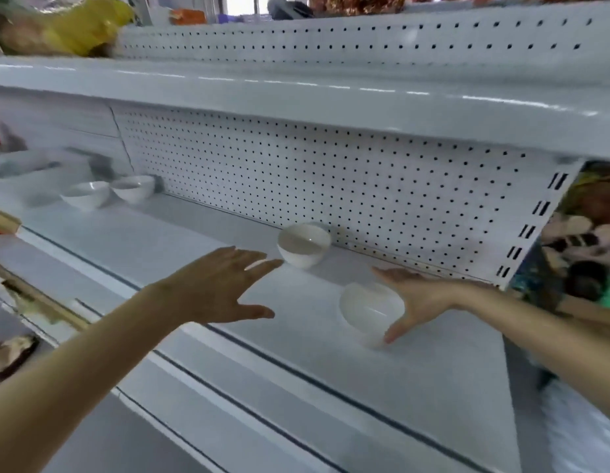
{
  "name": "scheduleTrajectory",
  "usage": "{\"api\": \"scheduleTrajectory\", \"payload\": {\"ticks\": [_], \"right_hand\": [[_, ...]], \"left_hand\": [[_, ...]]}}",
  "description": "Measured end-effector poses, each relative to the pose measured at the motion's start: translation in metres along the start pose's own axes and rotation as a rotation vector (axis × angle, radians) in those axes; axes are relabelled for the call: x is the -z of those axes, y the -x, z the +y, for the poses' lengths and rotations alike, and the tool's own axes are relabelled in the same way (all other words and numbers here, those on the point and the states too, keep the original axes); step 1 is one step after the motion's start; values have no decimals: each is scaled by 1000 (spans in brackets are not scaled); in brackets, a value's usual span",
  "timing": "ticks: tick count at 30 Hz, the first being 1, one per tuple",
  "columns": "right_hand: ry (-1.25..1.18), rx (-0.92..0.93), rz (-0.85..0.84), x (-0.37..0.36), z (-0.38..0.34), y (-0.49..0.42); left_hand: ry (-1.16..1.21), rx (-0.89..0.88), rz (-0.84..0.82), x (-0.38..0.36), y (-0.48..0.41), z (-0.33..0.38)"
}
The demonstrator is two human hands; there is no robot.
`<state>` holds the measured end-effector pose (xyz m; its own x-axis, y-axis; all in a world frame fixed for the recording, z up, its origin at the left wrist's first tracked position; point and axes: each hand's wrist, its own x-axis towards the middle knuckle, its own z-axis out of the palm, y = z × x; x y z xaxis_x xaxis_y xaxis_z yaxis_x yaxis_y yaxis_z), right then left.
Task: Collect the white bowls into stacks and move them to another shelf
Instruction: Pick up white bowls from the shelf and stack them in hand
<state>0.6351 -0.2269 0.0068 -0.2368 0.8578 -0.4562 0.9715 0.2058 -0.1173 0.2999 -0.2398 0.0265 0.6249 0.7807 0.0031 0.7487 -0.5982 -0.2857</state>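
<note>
Fingers, left hand [215, 285]: released, spread, near rear bowl [303, 245]
Fingers, right hand [423, 298]: straddle front bowl [368, 308]; grasp unclear
Shelf [194, 240]: carries both bowls

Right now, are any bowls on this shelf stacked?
No, none nest: the left pair sit side by side, the back bowl and the near bowl by the right hand stand alone.
</note>
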Motion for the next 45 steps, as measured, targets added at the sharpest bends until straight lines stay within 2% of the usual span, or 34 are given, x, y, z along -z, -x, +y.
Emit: {"api": "scheduleTrajectory", "payload": {"ticks": [5,7,9,13,15,18,21,29,35,40,45], "right_hand": [[-225,-133,-51,-8,-6,-19],[-355,-206,-45,-14,-14,-21],[-410,-270,-4,-21,-22,-22],[-434,-406,81,-27,-35,-27],[-460,-490,127,-31,-40,-30],[-571,-613,203,-37,-47,-28],[-791,-688,278,-46,-50,-20],[-1170,-760,592,-66,-72,-12],[-1269,-790,768,-76,-81,-13],[-1379,-785,774,-80,-85,-12],[-1340,-866,662,-75,-82,-11]], "left_hand": [[71,-88,53,-44,-55,-52],[185,-97,74,-56,-76,-67],[282,-98,68,-69,-93,-78],[259,-166,89,-95,-117,-94],[322,-165,85,-101,-130,-101],[413,-149,-9,-103,-148,-105],[540,-147,-93,-106,-163,-106],[794,-143,-89,-124,-195,-98],[1004,-107,-92,-128,-205,-87],[1119,-89,-82,-131,-211,-84],[1165,9,62,-132,-200,-77]]}}
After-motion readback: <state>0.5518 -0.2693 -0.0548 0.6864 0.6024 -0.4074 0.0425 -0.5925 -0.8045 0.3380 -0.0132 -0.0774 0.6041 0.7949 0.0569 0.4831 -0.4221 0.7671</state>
